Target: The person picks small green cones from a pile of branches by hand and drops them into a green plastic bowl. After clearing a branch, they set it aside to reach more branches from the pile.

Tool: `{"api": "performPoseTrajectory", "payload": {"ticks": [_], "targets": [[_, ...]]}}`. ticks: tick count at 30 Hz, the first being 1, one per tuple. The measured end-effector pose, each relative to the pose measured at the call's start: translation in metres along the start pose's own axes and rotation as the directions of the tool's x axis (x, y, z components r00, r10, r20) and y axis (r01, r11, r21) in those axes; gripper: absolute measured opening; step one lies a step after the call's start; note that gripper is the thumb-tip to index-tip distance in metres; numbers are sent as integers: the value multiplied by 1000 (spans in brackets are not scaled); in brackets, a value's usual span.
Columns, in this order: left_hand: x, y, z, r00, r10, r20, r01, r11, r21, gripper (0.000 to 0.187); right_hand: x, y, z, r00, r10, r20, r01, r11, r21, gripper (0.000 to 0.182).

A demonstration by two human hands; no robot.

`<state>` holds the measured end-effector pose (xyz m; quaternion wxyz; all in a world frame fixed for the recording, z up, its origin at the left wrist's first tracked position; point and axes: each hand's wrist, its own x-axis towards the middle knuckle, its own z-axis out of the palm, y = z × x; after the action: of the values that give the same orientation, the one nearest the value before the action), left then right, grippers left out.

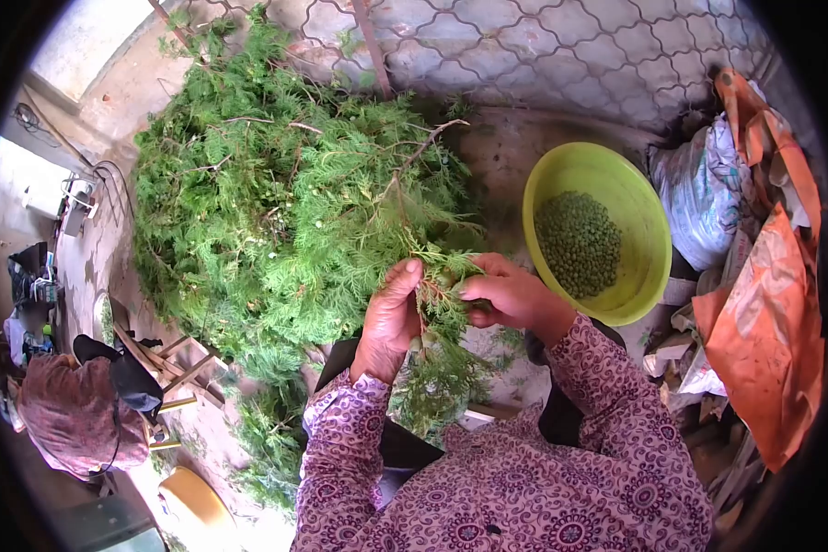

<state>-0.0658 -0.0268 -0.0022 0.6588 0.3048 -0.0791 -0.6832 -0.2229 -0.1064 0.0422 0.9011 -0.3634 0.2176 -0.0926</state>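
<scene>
My left hand is closed around the stem of a leafy evergreen branch, whose feathery tip hangs down over my lap. On the same branch, my right hand pinches with thumb and fingers from the right. Whatever small piece lies between those fingertips is too hidden to make out. Small pale green cones show on the stem just below my hands. To the right stands a yellow-green basin, tilted in view, with a heap of small round green cones in it.
A large pile of cut evergreen branches fills the floor ahead and left, against a wire mesh fence. At right are a stuffed sack and orange sheeting. A cloth-draped chair and a yellow tub stand at left.
</scene>
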Motion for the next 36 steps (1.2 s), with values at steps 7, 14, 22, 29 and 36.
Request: {"api": "performPoseTrajectory", "payload": {"ticks": [7, 14, 22, 29, 36], "targets": [[-7, 5, 9, 999, 49, -13, -48, 996, 77, 25, 3, 0, 0, 996, -83, 44, 81, 995, 51, 25], [-6, 1, 14, 997, 67, -36, -60, 984, 169, 27, 11, 4, -7, 990, -105, -91, 94, 989, -116, 17], [-7, 0, 14, 984, 41, -174, 6, 966, 259, 28, 16, 3, -20, 806, -589, -68, 263, 459, -849, 13], [-9, 30, 12, 881, 317, -352, -299, 948, 106, 12, 0, -28, -28, 890, -295, -349, 334, 941, 57, 8], [10, 19, -2, 811, 410, -417, -408, 908, 99, 12, 12, 9, 2, 884, -467, 4, 296, 555, -778, 10]]}}
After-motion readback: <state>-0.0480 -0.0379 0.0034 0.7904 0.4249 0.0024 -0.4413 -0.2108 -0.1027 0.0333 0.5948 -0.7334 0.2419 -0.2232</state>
